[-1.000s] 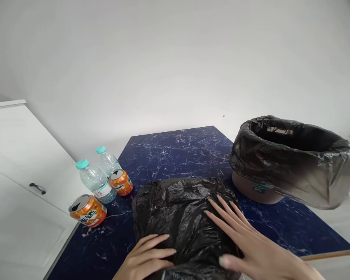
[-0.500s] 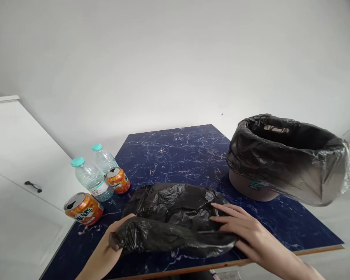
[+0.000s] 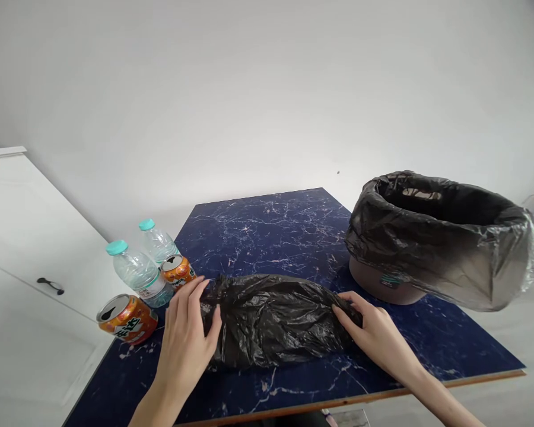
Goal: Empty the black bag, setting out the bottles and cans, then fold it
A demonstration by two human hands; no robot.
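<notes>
A crumpled black plastic bag [image 3: 271,317] lies folded into a long band across the near part of the dark blue marbled table [image 3: 267,231]. My left hand [image 3: 187,332] rests on the bag's left end, fingers stretched out and spread. My right hand [image 3: 374,338] holds the bag's right end, fingers curled and pinching the plastic.
A brown bin lined with a black bag [image 3: 436,237] stands at the right of the table. At the left edge are two clear bottles with teal caps [image 3: 136,273] and two opened orange cans [image 3: 127,320]. A white cabinet [image 3: 22,237] stands to the left.
The bag was spread flat under both hands, then folded over toward the far side into a narrow band. My hands moved apart to its two ends.
</notes>
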